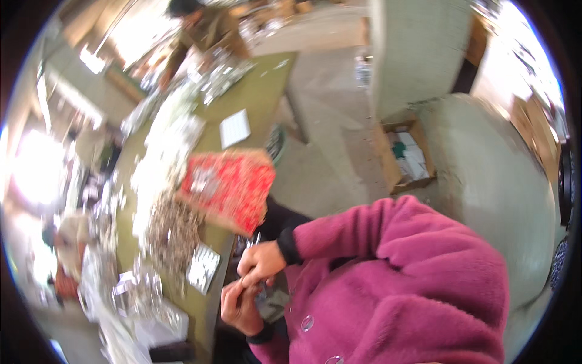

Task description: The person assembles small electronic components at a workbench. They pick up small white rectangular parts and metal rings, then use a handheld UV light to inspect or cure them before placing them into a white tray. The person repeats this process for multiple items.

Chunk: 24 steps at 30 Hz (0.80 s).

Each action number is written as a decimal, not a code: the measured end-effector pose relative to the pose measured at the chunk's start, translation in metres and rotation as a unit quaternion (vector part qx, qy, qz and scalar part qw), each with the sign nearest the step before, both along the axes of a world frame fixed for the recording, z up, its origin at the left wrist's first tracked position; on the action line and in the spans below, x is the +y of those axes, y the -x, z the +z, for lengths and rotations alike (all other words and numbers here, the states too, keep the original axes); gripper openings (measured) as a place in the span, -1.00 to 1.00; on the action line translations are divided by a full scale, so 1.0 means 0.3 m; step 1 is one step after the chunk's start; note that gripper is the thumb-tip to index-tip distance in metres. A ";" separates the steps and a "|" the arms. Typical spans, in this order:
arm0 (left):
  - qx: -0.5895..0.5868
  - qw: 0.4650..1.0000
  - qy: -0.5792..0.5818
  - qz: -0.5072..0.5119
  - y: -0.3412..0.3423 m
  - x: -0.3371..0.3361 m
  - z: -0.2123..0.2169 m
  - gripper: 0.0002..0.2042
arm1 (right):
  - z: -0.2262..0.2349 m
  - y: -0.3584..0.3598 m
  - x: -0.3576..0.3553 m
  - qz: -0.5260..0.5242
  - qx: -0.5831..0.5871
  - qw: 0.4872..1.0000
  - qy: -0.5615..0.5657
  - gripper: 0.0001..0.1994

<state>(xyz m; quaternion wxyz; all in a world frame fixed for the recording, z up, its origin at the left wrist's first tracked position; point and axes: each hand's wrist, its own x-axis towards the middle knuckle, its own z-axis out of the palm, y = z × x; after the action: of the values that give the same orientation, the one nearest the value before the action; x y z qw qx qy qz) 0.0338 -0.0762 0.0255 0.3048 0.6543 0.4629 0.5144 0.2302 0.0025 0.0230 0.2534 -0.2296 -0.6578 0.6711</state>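
My right hand (262, 264) and my left hand (242, 306) meet in front of my chest, just off the table's edge. Both are closed, fingertips pinched together. A thin, silvery piece (256, 239) shows above the right hand; blur hides its kind. Whatever the left fingers hold is too small to make out. Beyond my hands, a tilted cardboard box (259, 155) of small red pieces (239, 182) sits at the table edge, with a clear packet on top. A card with silvery pieces (203, 267) lies nearest the left hand.
The long green table (267, 76) bears a grey-brown heap (173, 227), a white sheet (235, 128) and clear plastic bags (103, 291). A co-worker (212, 30) bends over its far end. An open carton (407, 155) stands right, beside a big pale sack (485, 182).
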 end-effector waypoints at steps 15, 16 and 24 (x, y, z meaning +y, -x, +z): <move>-0.301 0.940 0.137 0.082 0.094 0.087 -0.120 -0.77 | -0.037 0.014 0.254 -0.153 -0.092 0.972 -0.152 -0.83; -0.301 0.939 0.128 0.103 0.106 0.097 -0.120 -0.79 | -0.039 -0.013 0.326 -0.231 -0.149 0.922 -0.273 -0.87; -0.354 0.922 0.153 0.044 0.172 0.176 -0.110 -0.74 | -0.114 -0.104 0.667 -0.312 -0.296 0.787 -0.443 -0.86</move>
<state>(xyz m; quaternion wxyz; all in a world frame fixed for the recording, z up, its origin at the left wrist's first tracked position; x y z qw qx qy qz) -0.0178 -0.0234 -0.0076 0.5217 0.3541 0.4266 0.6484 0.2614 0.2027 -0.0110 0.3157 -0.4721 -0.8181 0.0901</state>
